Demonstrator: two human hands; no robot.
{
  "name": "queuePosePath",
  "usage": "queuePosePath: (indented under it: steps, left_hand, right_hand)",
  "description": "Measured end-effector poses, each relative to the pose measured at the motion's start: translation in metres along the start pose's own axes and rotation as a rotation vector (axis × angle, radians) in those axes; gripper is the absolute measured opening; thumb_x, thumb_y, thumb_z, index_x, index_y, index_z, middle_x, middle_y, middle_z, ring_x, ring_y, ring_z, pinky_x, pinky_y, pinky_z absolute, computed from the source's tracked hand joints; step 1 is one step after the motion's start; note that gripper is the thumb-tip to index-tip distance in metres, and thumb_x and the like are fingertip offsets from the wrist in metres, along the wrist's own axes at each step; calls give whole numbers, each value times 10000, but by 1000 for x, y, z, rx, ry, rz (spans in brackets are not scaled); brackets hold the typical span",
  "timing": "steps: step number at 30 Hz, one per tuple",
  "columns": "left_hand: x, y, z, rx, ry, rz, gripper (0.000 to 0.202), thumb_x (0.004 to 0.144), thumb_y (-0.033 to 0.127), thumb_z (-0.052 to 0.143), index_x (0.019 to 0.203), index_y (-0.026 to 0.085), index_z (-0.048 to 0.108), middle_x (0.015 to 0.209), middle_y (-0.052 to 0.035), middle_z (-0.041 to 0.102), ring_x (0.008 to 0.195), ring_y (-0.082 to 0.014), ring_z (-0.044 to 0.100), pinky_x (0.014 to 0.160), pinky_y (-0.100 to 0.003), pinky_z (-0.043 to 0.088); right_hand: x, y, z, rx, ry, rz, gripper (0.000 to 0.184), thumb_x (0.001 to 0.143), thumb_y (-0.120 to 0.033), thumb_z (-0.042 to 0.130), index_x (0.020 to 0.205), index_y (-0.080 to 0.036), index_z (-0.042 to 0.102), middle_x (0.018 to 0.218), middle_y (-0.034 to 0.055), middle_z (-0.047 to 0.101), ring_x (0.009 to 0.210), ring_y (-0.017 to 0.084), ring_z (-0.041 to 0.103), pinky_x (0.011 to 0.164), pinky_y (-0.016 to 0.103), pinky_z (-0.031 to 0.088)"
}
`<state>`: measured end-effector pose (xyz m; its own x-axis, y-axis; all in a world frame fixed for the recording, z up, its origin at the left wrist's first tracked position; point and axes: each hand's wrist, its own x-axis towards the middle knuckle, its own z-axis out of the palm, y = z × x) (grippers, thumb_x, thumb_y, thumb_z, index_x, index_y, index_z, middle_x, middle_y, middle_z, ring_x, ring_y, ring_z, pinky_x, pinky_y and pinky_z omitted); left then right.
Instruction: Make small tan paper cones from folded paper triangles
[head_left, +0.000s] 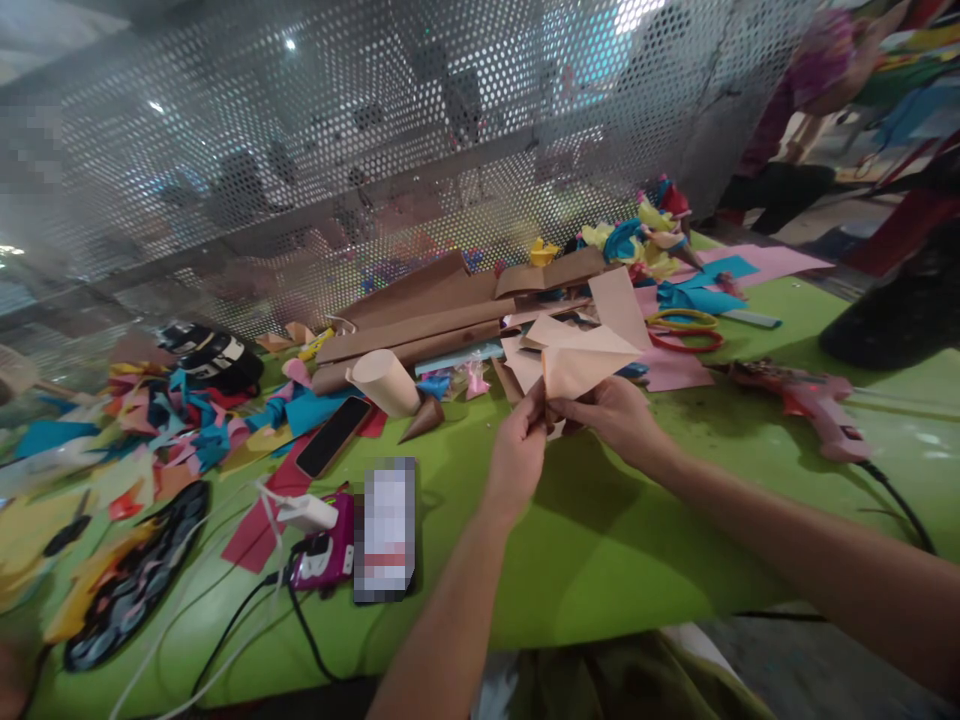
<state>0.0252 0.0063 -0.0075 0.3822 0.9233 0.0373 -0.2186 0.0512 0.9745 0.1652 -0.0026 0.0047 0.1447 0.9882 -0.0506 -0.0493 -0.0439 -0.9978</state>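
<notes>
A piece of tan paper (581, 368) folded to a point is held between my two hands above the green table. The fingers of my left hand (523, 445) pinch its lower left edge. My right hand (619, 420) grips the lower side, thumb and fingers closed on it. Just behind lie more tan paper sheets (621, 305), partly hidden by the held piece. Scissors with yellow and red handles (686, 335) rest beyond my right hand. A pink glue gun (825, 410) lies on its side farther right.
A rolled paper tube (386, 383), a brown paper cone (424, 418) and a dark phone (334, 437) are left of my hands. Closer stand a pixelated phone (384, 530) and a purple power strip (326, 550) with trailing cords. Coloured scraps (202, 430) cover the left; a perforated metal panel (420, 130) rises behind.
</notes>
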Motion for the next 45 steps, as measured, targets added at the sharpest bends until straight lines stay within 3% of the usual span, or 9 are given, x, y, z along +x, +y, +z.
queuePosePath:
  steps: [5, 12, 23, 28, 32, 39, 45]
  left_hand:
    - [1, -1, 0, 69, 5, 7, 587, 835, -20, 486, 1338, 242, 639, 1436, -66, 605, 1314, -237, 575, 1171, -455, 384]
    - [0, -3, 2, 192, 26, 64, 578, 838, 1, 545, 1356, 245, 620, 1349, -69, 671, 1239, -229, 630, 1135, -435, 435]
    - [0, -3, 6, 238, 124, 69, 513, 856, 6, 573, 1305, 239, 658, 1275, -53, 717, 1165, -218, 681, 1069, -396, 507]
    - [0, -4, 7, 243, 159, 28, 550, 838, -49, 540, 1285, 242, 677, 1246, -49, 731, 1154, -214, 689, 1060, -399, 512]
    - [-1, 0, 3, 320, 204, -38, 584, 842, -66, 500, 1328, 224, 642, 1224, -66, 739, 1162, -221, 688, 1042, -404, 520]
    - [-4, 16, 2, 475, 208, -54, 570, 843, -85, 497, 1324, 186, 640, 1227, -100, 733, 1160, -215, 691, 1034, -365, 521]
    - [-3, 15, -2, 588, 231, -52, 549, 865, -57, 520, 1354, 175, 618, 1199, -126, 743, 1141, -216, 699, 1033, -373, 517]
  right_hand:
    - [-1, -1, 2, 12, 23, 16, 415, 489, -505, 893, 595, -176, 663, 553, 34, 672, 473, 162, 619, 473, 287, 542]
    - [-1, 4, 3, 31, 28, -13, 384, 511, -488, 878, 612, -182, 670, 579, 33, 682, 495, 161, 612, 482, 286, 526]
    - [4, 15, -1, -37, 13, -20, 346, 571, -464, 824, 532, -180, 631, 483, 11, 609, 439, 130, 500, 443, 268, 383]
    - [2, 14, 3, 10, 44, -61, 341, 536, -442, 864, 704, -180, 725, 734, 59, 742, 678, 219, 645, 618, 329, 513]
    - [1, 10, -1, 78, 128, -64, 418, 505, -420, 905, 825, -201, 748, 922, 70, 775, 852, 272, 689, 744, 371, 548]
    - [9, 9, -14, 319, 212, 3, 378, 559, -442, 896, 804, -233, 698, 830, 49, 758, 779, 257, 697, 647, 346, 545]
    - [11, 9, -17, 442, 73, 50, 376, 591, -443, 861, 845, -227, 687, 771, 21, 737, 691, 235, 690, 634, 351, 559]
